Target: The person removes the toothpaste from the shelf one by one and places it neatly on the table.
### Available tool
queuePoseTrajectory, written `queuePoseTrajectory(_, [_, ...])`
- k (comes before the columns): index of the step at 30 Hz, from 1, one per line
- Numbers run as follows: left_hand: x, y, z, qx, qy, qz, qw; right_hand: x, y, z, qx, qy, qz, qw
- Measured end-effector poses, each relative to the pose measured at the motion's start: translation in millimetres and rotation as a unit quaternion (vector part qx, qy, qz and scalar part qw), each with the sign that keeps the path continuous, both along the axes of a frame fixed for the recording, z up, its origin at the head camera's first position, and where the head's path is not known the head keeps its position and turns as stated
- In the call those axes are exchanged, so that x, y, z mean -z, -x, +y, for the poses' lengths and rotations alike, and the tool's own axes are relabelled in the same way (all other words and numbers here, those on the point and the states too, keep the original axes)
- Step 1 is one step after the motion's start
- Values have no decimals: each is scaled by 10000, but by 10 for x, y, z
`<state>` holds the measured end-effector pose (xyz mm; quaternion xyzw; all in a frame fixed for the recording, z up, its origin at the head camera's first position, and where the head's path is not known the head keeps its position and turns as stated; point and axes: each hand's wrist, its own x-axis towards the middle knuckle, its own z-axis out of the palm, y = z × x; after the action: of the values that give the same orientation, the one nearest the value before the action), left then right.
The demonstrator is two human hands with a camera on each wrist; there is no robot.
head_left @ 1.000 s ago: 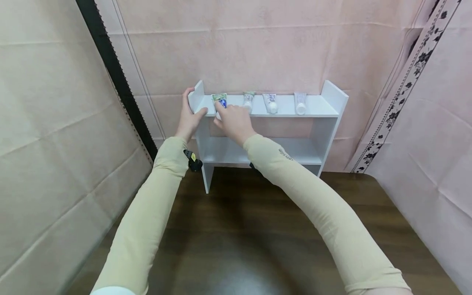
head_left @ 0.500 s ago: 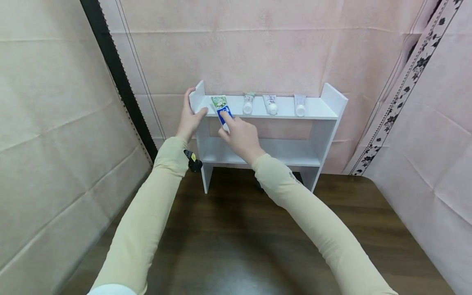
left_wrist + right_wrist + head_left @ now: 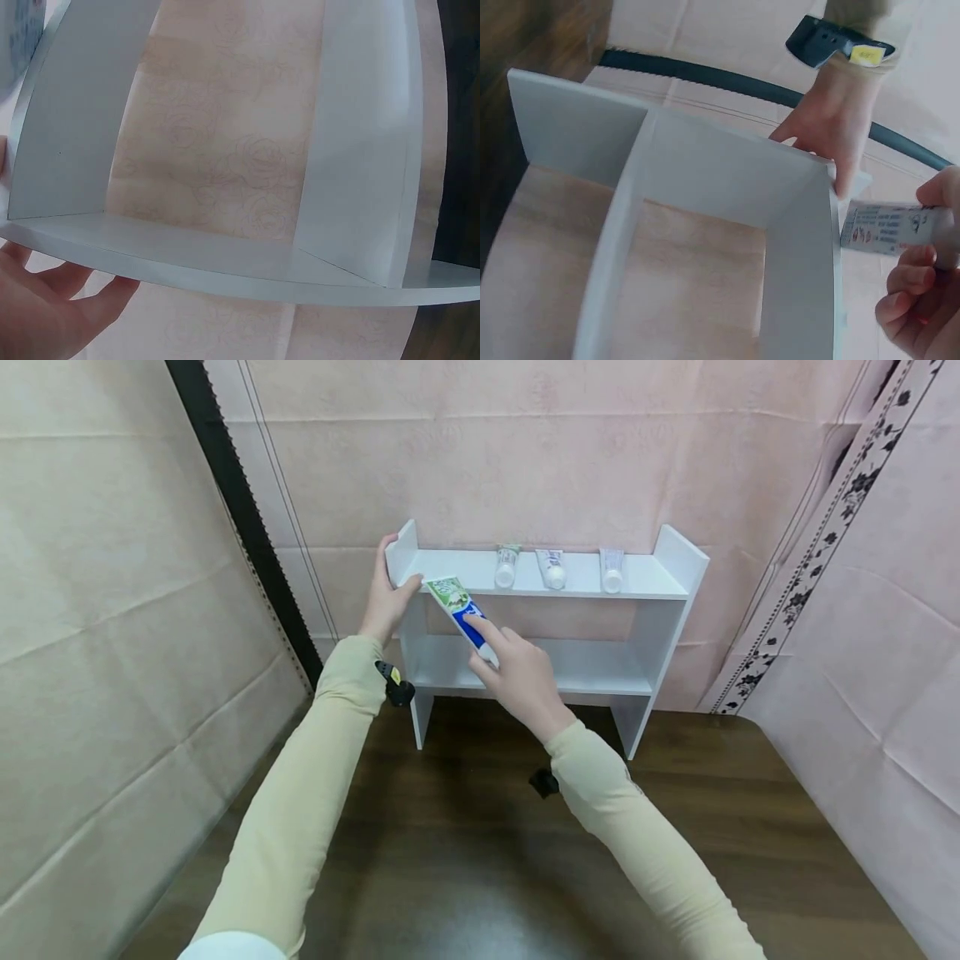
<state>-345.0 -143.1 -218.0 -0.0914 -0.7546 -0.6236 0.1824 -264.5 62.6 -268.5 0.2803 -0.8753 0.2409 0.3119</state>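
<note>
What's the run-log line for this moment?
left hand: grips shelf unit at left side | right hand: holds green-and-blue tube, tilted | three other tubes: in a row on top board

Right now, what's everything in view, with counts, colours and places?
Shelf unit: one, white, centre
Held tube: one, green, blue and white, near the shelf unit's left end
Other tubes: three, mostly white, along the shelf unit's top board
Wood-look surface: one, dark brown, under the shelf unit
Cloth: panel count unclear, pale pink to cream, behind and at both sides
Strip: one, black, left
Floral border: one, white with black flowers, right
Wrist devices: two, mostly black, one per wrist
Sleeves: two, pale yellow, both arms
Left grip: one, bare, holding the shelf unit's left side
Right grip: one, bare, pinching the held tube's white end
</note>
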Motion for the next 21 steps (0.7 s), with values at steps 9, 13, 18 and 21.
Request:
queuePoseTrajectory(9, [9, 8, -19, 57, 28, 88, 9999, 332, -261, 157, -428, 551, -60, 9975])
queuePoseTrajectory(13, [28, 20, -31, 167, -1, 174, 9997, 514, -395, 152, -541, 331, -198, 9978])
queuePoseTrajectory(18, [25, 17, -29, 142, 73, 115, 9998, 787, -501, 124, -478, -111, -957, 9942])
queuePoseTrajectory(21, [14, 6, -23, 123, 87, 82, 9999, 967, -496, 105, -224, -329, -1634, 9858])
